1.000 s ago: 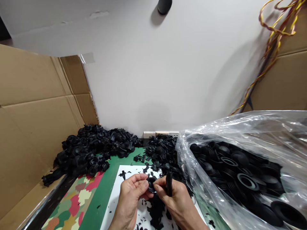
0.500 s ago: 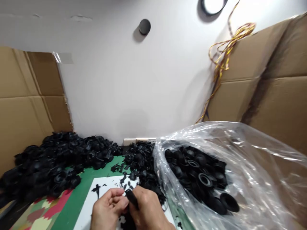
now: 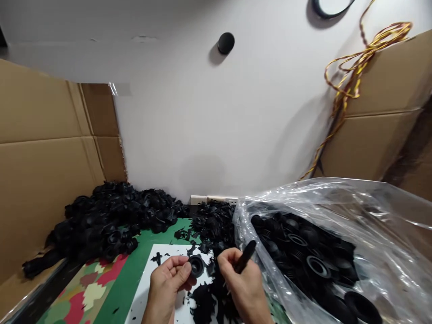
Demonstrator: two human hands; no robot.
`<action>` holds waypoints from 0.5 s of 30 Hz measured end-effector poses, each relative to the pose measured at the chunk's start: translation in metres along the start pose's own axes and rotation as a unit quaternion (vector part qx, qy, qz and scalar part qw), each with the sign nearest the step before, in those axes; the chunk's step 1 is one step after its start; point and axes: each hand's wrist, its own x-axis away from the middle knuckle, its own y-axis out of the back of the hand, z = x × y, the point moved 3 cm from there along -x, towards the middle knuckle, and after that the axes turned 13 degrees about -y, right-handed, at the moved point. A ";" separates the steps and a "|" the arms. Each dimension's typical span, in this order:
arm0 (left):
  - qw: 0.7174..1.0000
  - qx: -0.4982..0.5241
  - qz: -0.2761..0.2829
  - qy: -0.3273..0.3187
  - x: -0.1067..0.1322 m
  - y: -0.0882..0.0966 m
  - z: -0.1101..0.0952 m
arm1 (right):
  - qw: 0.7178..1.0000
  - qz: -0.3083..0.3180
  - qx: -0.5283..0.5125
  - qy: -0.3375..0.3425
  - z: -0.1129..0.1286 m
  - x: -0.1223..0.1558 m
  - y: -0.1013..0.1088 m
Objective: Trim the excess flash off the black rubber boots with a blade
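Between the thumb and fingers of my left hand (image 3: 168, 285) is a round black rubber part (image 3: 196, 266), its ringed, hollow face turned up towards me. My right hand (image 3: 245, 281), a little way to the right, is closed round a slim tool with a black handle (image 3: 247, 254). The handle sticks up past my knuckles; the working end is mostly hidden below the hand, so its kind is unclear. Under both hands lies a white board (image 3: 153, 265) strewn with black rubber scraps (image 3: 203, 300).
A large heap of black rubber parts (image 3: 97, 225) stands at the left, and a pile of scraps (image 3: 214, 222) at the back. On the right, a clear plastic bag (image 3: 270, 279) holds more round parts (image 3: 317, 266). Cardboard (image 3: 43, 121) flanks the wall; a twisted yellow-brown cord (image 3: 351, 76) hangs there.
My hands have moved apart, the right one drawing away with the tool. The rubber part now shows its round face in my left hand. My view has swung left.
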 end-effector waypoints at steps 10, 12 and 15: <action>1.000 -0.009 0.025 -0.010 0.002 0.004 -0.009 | 0.996 0.077 -0.035 -0.016 0.010 0.010 0.005; 0.999 -0.016 0.027 -0.014 0.002 0.003 -0.012 | 0.997 0.072 -0.031 -0.009 0.009 0.011 0.005; 0.999 -0.030 0.032 -0.025 0.002 0.001 -0.013 | 0.994 0.095 -0.048 -0.020 0.006 0.011 0.001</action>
